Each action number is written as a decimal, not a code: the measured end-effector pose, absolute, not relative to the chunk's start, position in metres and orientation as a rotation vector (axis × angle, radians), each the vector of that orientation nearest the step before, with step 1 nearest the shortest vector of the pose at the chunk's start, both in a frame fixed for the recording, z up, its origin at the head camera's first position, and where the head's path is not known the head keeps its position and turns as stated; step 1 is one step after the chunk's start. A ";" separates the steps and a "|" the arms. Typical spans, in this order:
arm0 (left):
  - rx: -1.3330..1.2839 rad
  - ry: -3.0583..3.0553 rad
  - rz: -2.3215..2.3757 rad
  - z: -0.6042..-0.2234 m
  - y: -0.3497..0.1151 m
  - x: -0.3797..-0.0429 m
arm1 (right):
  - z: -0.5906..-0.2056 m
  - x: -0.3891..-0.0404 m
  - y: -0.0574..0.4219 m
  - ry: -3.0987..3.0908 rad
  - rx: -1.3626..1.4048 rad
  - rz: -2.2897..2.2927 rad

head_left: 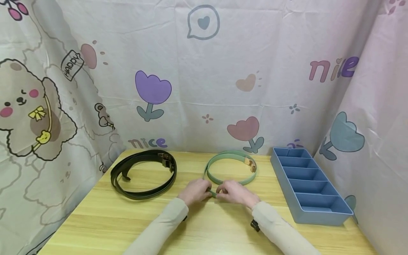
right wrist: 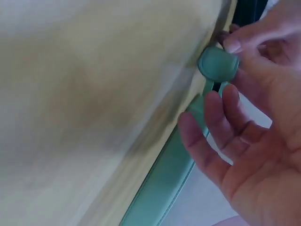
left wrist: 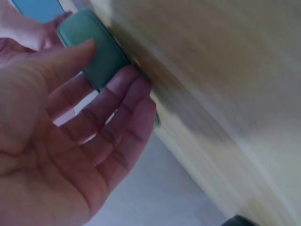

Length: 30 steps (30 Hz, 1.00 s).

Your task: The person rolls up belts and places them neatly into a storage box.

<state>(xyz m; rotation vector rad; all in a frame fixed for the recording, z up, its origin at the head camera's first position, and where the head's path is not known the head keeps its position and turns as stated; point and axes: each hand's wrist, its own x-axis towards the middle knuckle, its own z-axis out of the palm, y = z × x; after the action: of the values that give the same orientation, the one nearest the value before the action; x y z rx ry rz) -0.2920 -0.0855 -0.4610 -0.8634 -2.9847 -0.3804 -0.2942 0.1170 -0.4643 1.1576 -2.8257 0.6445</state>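
A pale green belt [head_left: 230,155] lies loosely coiled on the table, its gold buckle [head_left: 250,164] at the back right of the loop. At the near side of the coil, my left hand [head_left: 196,191] pinches the strap, thumb on one face and fingers behind it. Just to its right, my right hand [head_left: 236,193] grips the same strap close to its rounded end [right wrist: 218,64]. Between the two hands a short stretch of strap shows. In the right wrist view, the other right fingers [right wrist: 190,132] curve loosely beside another stretch of the belt [right wrist: 160,181].
A black belt [head_left: 138,195] with a dark buckle [head_left: 166,162] lies coiled at the left of the table [head_left: 204,226]. On the right stands a blue-grey box [head_left: 288,198] divided into several compartments. A patterned white curtain [head_left: 204,88] hangs behind and along both sides.
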 end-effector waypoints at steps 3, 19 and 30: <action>-0.866 -3.006 -0.372 -0.461 -0.082 -0.290 | -0.465 -0.293 0.115 -2.859 1.190 0.618; -0.994 -2.991 -0.433 -0.463 -0.076 -0.288 | -0.471 -0.298 0.108 -2.780 1.273 0.620; -0.938 -3.062 -0.577 -0.463 -0.074 -0.290 | -0.470 -0.296 0.112 -2.802 1.218 0.748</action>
<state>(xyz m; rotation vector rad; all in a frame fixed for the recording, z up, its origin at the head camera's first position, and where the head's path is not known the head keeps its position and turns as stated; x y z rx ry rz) -0.2902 -0.0742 -0.4627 -0.9384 -3.0622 -0.5766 -0.2957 0.1115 -0.4699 1.2181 -2.8019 0.7477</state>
